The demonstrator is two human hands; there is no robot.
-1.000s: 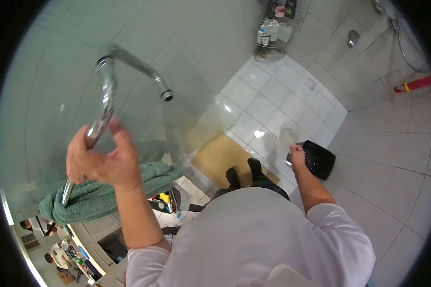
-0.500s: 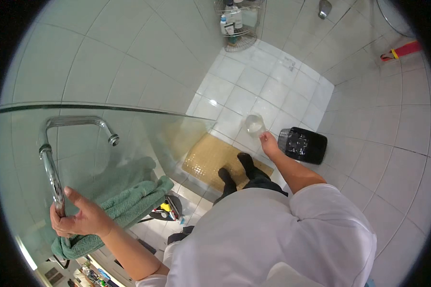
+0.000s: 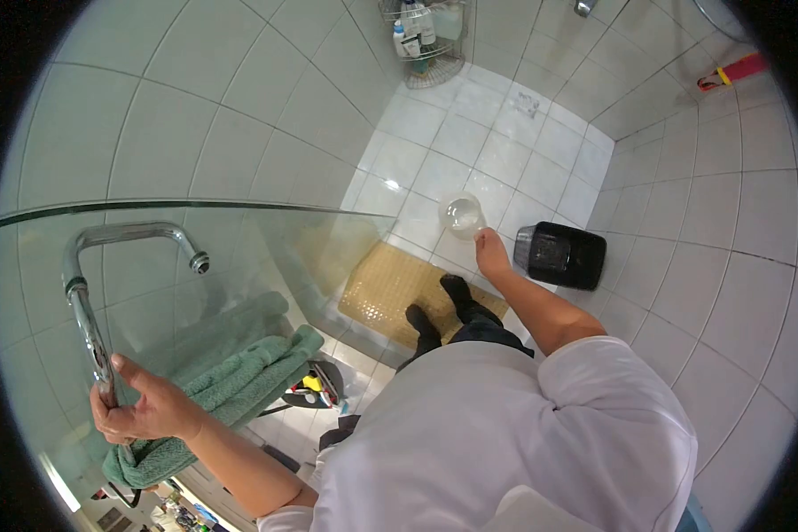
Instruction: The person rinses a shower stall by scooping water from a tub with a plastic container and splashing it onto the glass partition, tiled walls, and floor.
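My left hand (image 3: 146, 412) is wrapped around the lower end of a bent chrome handle (image 3: 87, 321) on the glass shower door (image 3: 315, 262). Just below that hand hangs a green towel (image 3: 244, 372). My right hand (image 3: 491, 254) is closed on the near edge of a clear round container (image 3: 461, 215), held out in front of me over the white tiled floor (image 3: 417, 168). I cannot tell whether the container has a handle, since my fingers cover that side. Something pale or see-through shows inside it.
Under my feet lies a yellow mat (image 3: 377, 288). A black bin (image 3: 569, 255) stands on the right by the wall. In the far corner a wire rack (image 3: 434, 71) holds bottles. A red and yellow item (image 3: 731, 73) is at the right wall, and a floor drain (image 3: 527, 104) lies ahead.
The clear container and my right hand have moved slightly up and left in view, and the container appears tilted differently. My left hand stays on the handle. The camera has shifted a little.
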